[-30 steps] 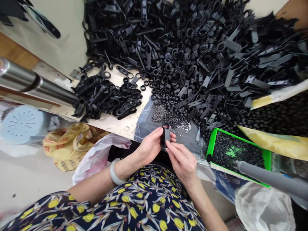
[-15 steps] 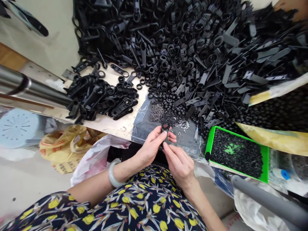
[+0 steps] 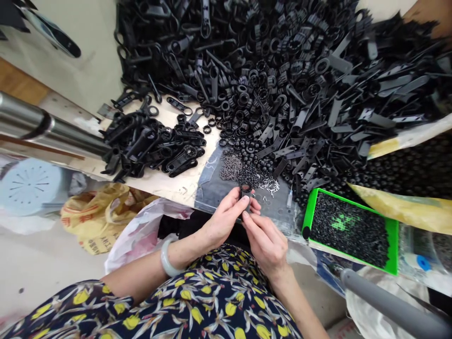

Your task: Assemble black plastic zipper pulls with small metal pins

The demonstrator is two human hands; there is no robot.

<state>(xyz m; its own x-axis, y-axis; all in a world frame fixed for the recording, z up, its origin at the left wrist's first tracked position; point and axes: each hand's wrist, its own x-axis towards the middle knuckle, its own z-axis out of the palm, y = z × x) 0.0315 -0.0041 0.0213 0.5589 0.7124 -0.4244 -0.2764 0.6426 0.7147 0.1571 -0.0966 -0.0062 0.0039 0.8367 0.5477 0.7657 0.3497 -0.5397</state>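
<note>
My left hand [image 3: 228, 212] is closed around a black plastic handle with a ring end [image 3: 246, 188], thumb on its flat side, ring pointing away from me. The fingertips of my right hand [image 3: 266, 240] pinch at the handle's near end, just below my left thumb. What else may lie between those fingertips is hidden. Just beyond the ring lie a heap of small greyish metal pieces [image 3: 231, 167], a heap of tiny black pieces [image 3: 249, 175] and scattered silver pins [image 3: 270, 186], all on a dark mat [image 3: 208, 188].
Loose black handles and rings [image 3: 261, 80] pile high across the back. Finished-looking black handles [image 3: 151, 146] lie at left beside a metal tube [image 3: 28, 120]. A green tray [image 3: 310, 212] of small black pieces stands right, near a syringe-like dispenser [image 3: 290, 197]. Bags [image 3: 99, 207] hang below.
The ring-ended handle has turned in my left hand, so more of its flat side shows. My right fingertips stay at its near end. The whole view has shifted slightly.
</note>
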